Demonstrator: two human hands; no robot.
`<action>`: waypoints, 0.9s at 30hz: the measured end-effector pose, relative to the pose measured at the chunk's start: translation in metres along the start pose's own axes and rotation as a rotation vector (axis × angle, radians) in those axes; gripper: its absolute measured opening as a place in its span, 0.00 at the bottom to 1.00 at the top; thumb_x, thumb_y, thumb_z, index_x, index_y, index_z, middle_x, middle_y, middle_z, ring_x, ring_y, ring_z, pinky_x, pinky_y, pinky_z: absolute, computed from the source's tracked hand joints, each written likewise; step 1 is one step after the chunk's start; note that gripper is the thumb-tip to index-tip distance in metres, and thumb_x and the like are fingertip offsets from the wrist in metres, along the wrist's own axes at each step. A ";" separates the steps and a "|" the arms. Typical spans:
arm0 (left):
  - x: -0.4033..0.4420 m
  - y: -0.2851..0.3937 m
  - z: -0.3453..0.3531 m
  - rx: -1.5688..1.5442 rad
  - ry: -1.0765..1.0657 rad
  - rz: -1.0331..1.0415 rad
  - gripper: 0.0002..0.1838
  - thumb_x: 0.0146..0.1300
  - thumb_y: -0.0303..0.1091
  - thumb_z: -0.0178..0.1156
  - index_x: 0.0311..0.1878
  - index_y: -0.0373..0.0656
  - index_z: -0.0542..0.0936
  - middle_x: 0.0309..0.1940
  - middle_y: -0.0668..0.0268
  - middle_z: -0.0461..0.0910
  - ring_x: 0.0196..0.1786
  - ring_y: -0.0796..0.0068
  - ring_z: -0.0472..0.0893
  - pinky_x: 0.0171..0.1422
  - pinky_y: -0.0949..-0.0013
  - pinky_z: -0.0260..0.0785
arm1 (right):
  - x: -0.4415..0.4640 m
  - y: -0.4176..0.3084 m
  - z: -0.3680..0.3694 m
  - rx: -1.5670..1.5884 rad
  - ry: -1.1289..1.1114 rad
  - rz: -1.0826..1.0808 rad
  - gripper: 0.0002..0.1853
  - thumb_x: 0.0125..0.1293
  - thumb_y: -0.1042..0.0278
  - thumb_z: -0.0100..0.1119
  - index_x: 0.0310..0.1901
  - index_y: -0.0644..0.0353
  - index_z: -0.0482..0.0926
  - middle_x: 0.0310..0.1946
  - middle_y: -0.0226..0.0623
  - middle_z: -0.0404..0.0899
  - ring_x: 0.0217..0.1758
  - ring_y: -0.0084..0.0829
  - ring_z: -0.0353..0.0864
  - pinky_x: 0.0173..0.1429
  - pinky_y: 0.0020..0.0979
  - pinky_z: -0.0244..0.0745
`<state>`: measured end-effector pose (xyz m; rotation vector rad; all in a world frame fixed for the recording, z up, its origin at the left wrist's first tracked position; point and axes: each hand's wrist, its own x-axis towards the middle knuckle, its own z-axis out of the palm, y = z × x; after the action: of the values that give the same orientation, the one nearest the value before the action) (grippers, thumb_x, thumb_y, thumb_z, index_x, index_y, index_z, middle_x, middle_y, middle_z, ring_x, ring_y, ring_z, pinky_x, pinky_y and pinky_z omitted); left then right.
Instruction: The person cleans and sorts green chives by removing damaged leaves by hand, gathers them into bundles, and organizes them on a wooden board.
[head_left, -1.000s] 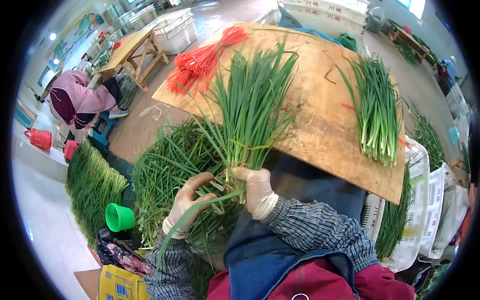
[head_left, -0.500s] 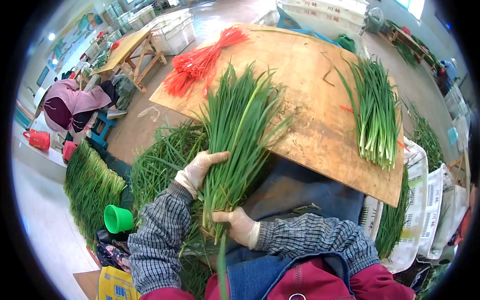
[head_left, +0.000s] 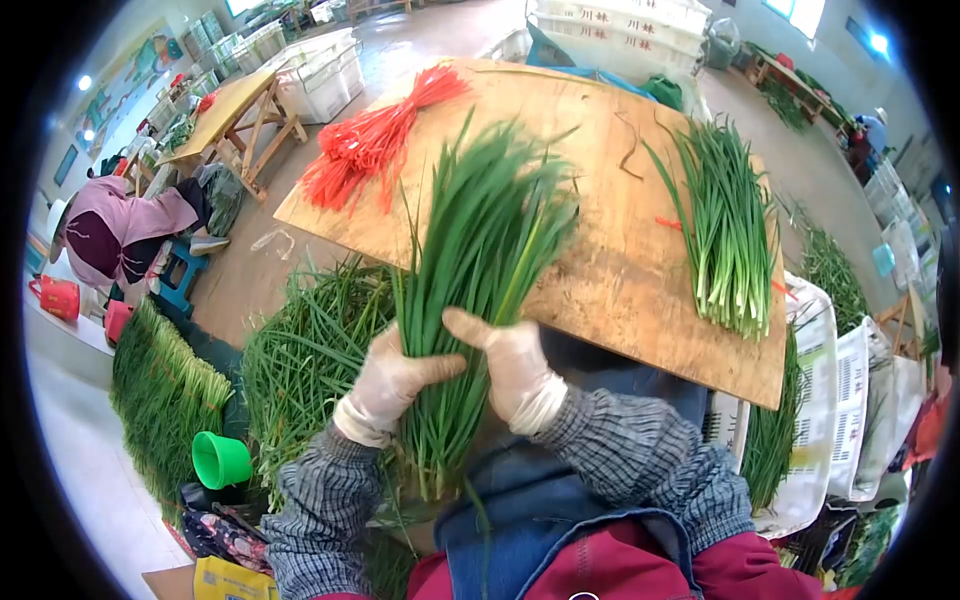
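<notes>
A loose bundle of long green stalks (head_left: 480, 230) stands between my gloved hands, leaves fanned over the near edge of the wooden board (head_left: 590, 270) and cut ends down by my lap. My left hand (head_left: 392, 380) wraps the bundle from the left, thumb across its front. My right hand (head_left: 510, 365) grips it from the right, at about the same height, its fingers hidden behind the stalks. Another bundle (head_left: 725, 230), with a red tie, lies on the board's right side. Red strips (head_left: 375, 140) are heaped at the board's upper left.
A pile of loose stalks (head_left: 310, 370) lies left of the bundle. Farther left are a green cup (head_left: 221, 460), stacked stalks (head_left: 165, 400) and a seated person (head_left: 125, 225). White crates (head_left: 810, 400) stand at the right, with more crates (head_left: 620, 35) behind the board.
My right hand has moved up from the cut ends to the middle of the bundle, beside my left hand. The bundle's leaves have shifted and blurred. The whole view has turned slightly.
</notes>
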<state>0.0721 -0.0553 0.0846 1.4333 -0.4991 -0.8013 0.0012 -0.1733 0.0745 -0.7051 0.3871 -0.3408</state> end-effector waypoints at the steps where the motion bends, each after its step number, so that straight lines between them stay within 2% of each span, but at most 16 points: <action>1: 0.002 0.019 0.002 0.076 0.006 0.102 0.24 0.47 0.26 0.65 0.51 0.36 0.73 0.43 0.64 0.77 0.45 0.74 0.75 0.51 0.71 0.68 | -0.001 -0.024 0.016 -0.082 -0.061 -0.095 0.18 0.54 0.74 0.64 0.47 0.68 0.75 0.42 0.39 0.79 0.42 0.30 0.78 0.48 0.30 0.74; 2: 0.008 0.042 0.004 0.153 0.016 0.207 0.24 0.46 0.26 0.65 0.50 0.36 0.73 0.42 0.64 0.77 0.45 0.74 0.75 0.51 0.70 0.68 | 0.001 -0.044 0.031 -0.160 -0.079 -0.166 0.17 0.55 0.74 0.62 0.47 0.68 0.75 0.42 0.40 0.80 0.41 0.31 0.79 0.48 0.30 0.75; 4: 0.025 0.088 0.012 0.204 -0.018 0.457 0.22 0.48 0.28 0.63 0.49 0.35 0.73 0.40 0.62 0.78 0.42 0.74 0.76 0.49 0.70 0.69 | 0.009 -0.086 0.060 -0.218 -0.278 -0.370 0.17 0.56 0.71 0.63 0.46 0.68 0.76 0.42 0.40 0.80 0.40 0.31 0.79 0.46 0.30 0.76; 5: 0.031 0.109 0.017 0.222 0.014 0.498 0.21 0.48 0.28 0.63 0.48 0.34 0.74 0.40 0.61 0.78 0.42 0.72 0.77 0.48 0.70 0.70 | 0.017 -0.106 0.068 -0.303 -0.350 -0.467 0.17 0.56 0.69 0.64 0.46 0.68 0.76 0.41 0.40 0.80 0.39 0.30 0.80 0.45 0.29 0.77; 6: 0.038 0.129 0.022 0.238 0.042 0.540 0.20 0.49 0.29 0.62 0.47 0.34 0.74 0.39 0.60 0.79 0.41 0.71 0.78 0.47 0.70 0.70 | 0.017 -0.128 0.079 -0.506 -0.316 -0.580 0.16 0.56 0.68 0.64 0.44 0.68 0.77 0.38 0.41 0.81 0.37 0.30 0.80 0.43 0.28 0.77; 8: 0.055 0.160 0.029 0.266 0.000 0.605 0.19 0.50 0.29 0.61 0.46 0.33 0.75 0.37 0.58 0.80 0.39 0.69 0.80 0.45 0.70 0.72 | 0.033 -0.161 0.090 -0.699 -0.326 -0.782 0.14 0.55 0.67 0.65 0.38 0.70 0.79 0.34 0.43 0.82 0.30 0.31 0.81 0.40 0.27 0.79; 9: 0.070 0.168 0.030 0.234 -0.037 0.685 0.18 0.51 0.29 0.62 0.46 0.34 0.76 0.37 0.56 0.80 0.39 0.68 0.80 0.45 0.70 0.73 | 0.038 -0.174 0.093 -0.680 -0.338 -0.799 0.14 0.55 0.68 0.65 0.38 0.71 0.79 0.33 0.43 0.82 0.30 0.31 0.81 0.39 0.26 0.79; 10: 0.085 0.175 0.028 0.345 -0.036 0.780 0.16 0.52 0.29 0.62 0.44 0.34 0.77 0.36 0.56 0.81 0.39 0.69 0.81 0.44 0.71 0.73 | 0.043 -0.184 0.097 -0.660 -0.350 -0.815 0.14 0.55 0.68 0.65 0.37 0.71 0.79 0.33 0.44 0.81 0.29 0.31 0.81 0.38 0.26 0.79; 13: 0.119 0.179 0.036 0.242 -0.141 0.723 0.16 0.52 0.31 0.64 0.44 0.36 0.78 0.37 0.59 0.81 0.40 0.68 0.81 0.45 0.71 0.73 | 0.066 -0.200 0.085 -0.750 -0.288 -0.799 0.18 0.53 0.69 0.66 0.42 0.73 0.77 0.34 0.46 0.81 0.32 0.31 0.81 0.39 0.25 0.79; 14: 0.134 0.178 0.030 0.508 -0.130 0.828 0.17 0.50 0.32 0.65 0.44 0.37 0.78 0.37 0.60 0.81 0.40 0.69 0.81 0.46 0.72 0.73 | 0.074 -0.206 0.078 -0.808 -0.264 -0.804 0.19 0.52 0.69 0.66 0.43 0.73 0.76 0.35 0.47 0.81 0.33 0.31 0.81 0.39 0.26 0.79; 15: 0.149 0.172 0.031 0.467 -0.149 0.771 0.18 0.49 0.32 0.66 0.45 0.37 0.79 0.38 0.60 0.81 0.41 0.70 0.80 0.47 0.72 0.72 | 0.075 -0.210 0.072 -0.944 -0.173 -0.751 0.22 0.51 0.68 0.68 0.45 0.74 0.75 0.36 0.46 0.81 0.36 0.32 0.81 0.42 0.28 0.79; 17: 0.178 0.162 0.034 0.378 -0.178 0.681 0.20 0.47 0.32 0.67 0.45 0.38 0.79 0.38 0.60 0.82 0.41 0.71 0.80 0.48 0.72 0.71 | 0.098 -0.211 0.055 -0.929 -0.256 -0.783 0.23 0.50 0.68 0.69 0.46 0.70 0.75 0.39 0.43 0.81 0.39 0.31 0.80 0.46 0.29 0.77; 18: 0.189 0.156 0.037 0.330 -0.188 0.643 0.20 0.46 0.31 0.68 0.45 0.38 0.79 0.38 0.60 0.82 0.42 0.72 0.80 0.49 0.72 0.71 | 0.105 -0.213 0.049 -0.843 -0.302 -0.730 0.23 0.49 0.68 0.69 0.46 0.69 0.76 0.39 0.41 0.81 0.40 0.30 0.80 0.46 0.29 0.76; 19: 0.191 0.158 0.042 0.161 -0.220 0.594 0.21 0.44 0.29 0.68 0.45 0.37 0.79 0.38 0.60 0.82 0.42 0.73 0.79 0.49 0.72 0.70 | 0.108 -0.217 0.049 -0.835 -0.310 -0.707 0.23 0.49 0.68 0.69 0.46 0.68 0.76 0.40 0.40 0.81 0.40 0.29 0.80 0.46 0.29 0.76; 23: 0.187 0.173 0.049 0.145 -0.172 0.554 0.21 0.47 0.27 0.66 0.47 0.36 0.77 0.40 0.64 0.80 0.43 0.74 0.78 0.50 0.71 0.69 | 0.112 -0.230 0.061 -0.802 -0.323 -0.679 0.21 0.49 0.69 0.69 0.45 0.67 0.77 0.40 0.38 0.80 0.40 0.27 0.79 0.45 0.28 0.75; 27: 0.188 0.177 0.054 0.085 -0.180 0.637 0.20 0.49 0.25 0.64 0.48 0.35 0.76 0.40 0.63 0.80 0.42 0.74 0.78 0.50 0.71 0.70 | 0.112 -0.241 0.070 -0.755 -0.311 -0.678 0.20 0.51 0.69 0.68 0.46 0.66 0.76 0.40 0.38 0.80 0.40 0.27 0.79 0.47 0.27 0.74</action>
<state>0.1883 -0.2394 0.2340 1.1760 -1.0720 -0.3943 0.0898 -0.3537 0.2621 -1.6144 -0.0542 -0.7254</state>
